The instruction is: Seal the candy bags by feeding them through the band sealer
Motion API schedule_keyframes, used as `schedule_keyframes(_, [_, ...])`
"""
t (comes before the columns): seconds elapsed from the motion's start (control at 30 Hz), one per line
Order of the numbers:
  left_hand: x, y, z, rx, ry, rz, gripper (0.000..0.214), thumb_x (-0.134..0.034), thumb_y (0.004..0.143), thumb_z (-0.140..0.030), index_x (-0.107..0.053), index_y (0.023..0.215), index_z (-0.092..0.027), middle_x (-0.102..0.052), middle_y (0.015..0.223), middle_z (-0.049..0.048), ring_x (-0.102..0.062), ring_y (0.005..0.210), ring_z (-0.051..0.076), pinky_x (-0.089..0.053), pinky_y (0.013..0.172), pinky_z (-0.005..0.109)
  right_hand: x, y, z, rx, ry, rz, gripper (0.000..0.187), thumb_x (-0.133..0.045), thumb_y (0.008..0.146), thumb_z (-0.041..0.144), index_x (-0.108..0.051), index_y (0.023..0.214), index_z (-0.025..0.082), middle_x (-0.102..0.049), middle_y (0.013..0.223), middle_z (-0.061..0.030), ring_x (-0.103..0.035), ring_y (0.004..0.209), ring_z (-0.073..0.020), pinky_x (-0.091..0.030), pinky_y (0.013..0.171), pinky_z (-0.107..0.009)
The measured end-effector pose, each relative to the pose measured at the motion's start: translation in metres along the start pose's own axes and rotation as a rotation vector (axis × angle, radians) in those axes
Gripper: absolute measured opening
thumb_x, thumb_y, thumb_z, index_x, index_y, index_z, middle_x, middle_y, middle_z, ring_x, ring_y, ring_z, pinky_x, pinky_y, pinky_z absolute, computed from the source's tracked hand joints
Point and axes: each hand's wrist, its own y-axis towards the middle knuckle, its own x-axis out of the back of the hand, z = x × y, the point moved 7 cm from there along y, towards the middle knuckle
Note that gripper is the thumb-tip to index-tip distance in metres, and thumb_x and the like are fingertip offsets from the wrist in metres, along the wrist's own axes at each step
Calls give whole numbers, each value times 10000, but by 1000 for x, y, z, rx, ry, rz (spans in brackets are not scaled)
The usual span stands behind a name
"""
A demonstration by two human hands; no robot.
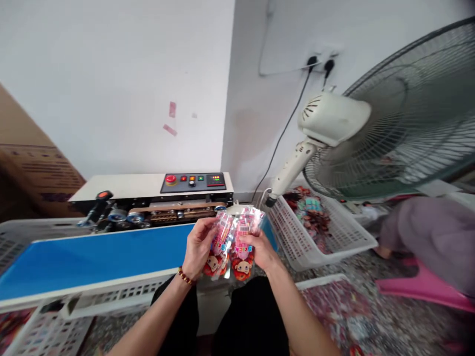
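My left hand (199, 243) is closed on a few small clear packets (222, 237) with pink print and a red-haired cartoon head at the lower end. In my right hand (261, 246) are more packets (243, 247) of the same kind, pinched by thumb and fingers; a barcode label shows near their top. Both bunches hang side by side above my lap, at the right end of a band sealing machine (150, 187). How many packets each hand holds I cannot tell. The machine's blue conveyor belt (111, 257) lies to the left of my left hand.
A white basket (289, 247) with packets stands at right, beneath a large fan (336, 118). Another basket (322, 282) of packets sits nearer me. A person in grey (430, 242) is beside a pink stool (423, 287). A cardboard box (37, 163) stands far left; a power cable (282, 133) runs down the wall.
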Motion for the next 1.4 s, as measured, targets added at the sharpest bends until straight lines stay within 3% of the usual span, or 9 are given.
schedule_keyframes(0.13, [-35, 7, 20, 0, 42, 9, 367, -696, 875, -412, -701, 1177, -205, -703, 1097, 81, -664, 944, 196, -533, 867, 303, 20, 2, 2, 30, 25, -22, 295, -897, 559, 313, -746, 780, 189, -720, 687, -11, -628, 557, -163, -523, 619, -297])
schedule_keyframes(0.27, [-52, 7, 44, 45, 226, -65, 247, -640, 869, -398, -736, 960, -190, -709, 953, 65, -641, 844, 192, -502, 776, 284, 39, 8, 3, 88, 16, -163, 287, -885, 534, 291, -726, 750, 189, -697, 649, 11, -577, 524, -139, -483, 574, -272])
schedule_keyframes(0.4, [-64, 4, 67, 169, 306, -86, 255, -561, 904, -405, -663, 805, -193, -650, 750, 29, -560, 686, 169, -423, 649, 262, 52, 16, -5, 98, 19, -244, 291, -863, 527, 297, -718, 762, 207, -712, 677, 18, -593, 555, -159, -480, 594, -281])
schedule_keyframes(0.63, [-82, 8, 62, 217, 400, -73, 176, -495, 941, -317, -574, 825, -212, -645, 750, 12, -584, 687, 180, -391, 657, 271, 65, 35, -9, 182, -172, -308, 210, -762, 593, 346, -658, 738, 235, -643, 655, 46, -547, 594, -164, -439, 610, -282])
schedule_keyframes(0.8, [-84, 13, 58, 223, 436, -157, 110, -531, 924, -258, -560, 827, -215, -650, 762, 13, -597, 694, 187, -403, 669, 278, 72, 37, 3, 280, -407, -437, 137, -700, 601, 289, -576, 629, 238, -533, 584, 67, -460, 569, -136, -383, 562, -261])
schedule_keyframes(1.0, [-82, 28, 63, 156, 426, -282, 120, -554, 927, -255, -558, 814, -212, -624, 760, 13, -586, 707, 193, -421, 693, 296, 71, 33, -13, 204, -99, -310, 337, -784, 671, 427, -730, 942, 235, -758, 849, 5, -668, 736, -212, -520, 722, -318])
schedule_keyframes(1.1, [-87, 30, 66, 137, 413, -253, 127, -547, 931, -257, -558, 813, -212, -621, 769, 14, -582, 714, 192, -429, 705, 299, 69, 33, -15, 184, -50, -268, 411, -857, 614, 425, -745, 957, 228, -782, 876, -14, -710, 780, -245, -545, 756, -346])
schedule_keyframes(1.27, [-86, 29, 63, 71, 436, -210, 105, -594, 862, -239, -584, 763, -205, -613, 804, 31, -585, 798, 203, -444, 775, 311, 89, 33, -11, 133, -58, -393, 463, -911, 511, 407, -745, 900, 219, -780, 788, -16, -713, 721, -261, -551, 711, -361])
schedule_keyframes(1.4, [-87, 31, 67, 123, 335, -113, 146, -568, 862, -302, -573, 753, -206, -603, 724, 8, -556, 712, 177, -420, 713, 292, 92, 34, -5, 111, -48, -327, 423, -916, 494, 375, -744, 846, 217, -786, 800, -22, -707, 698, -250, -554, 702, -352])
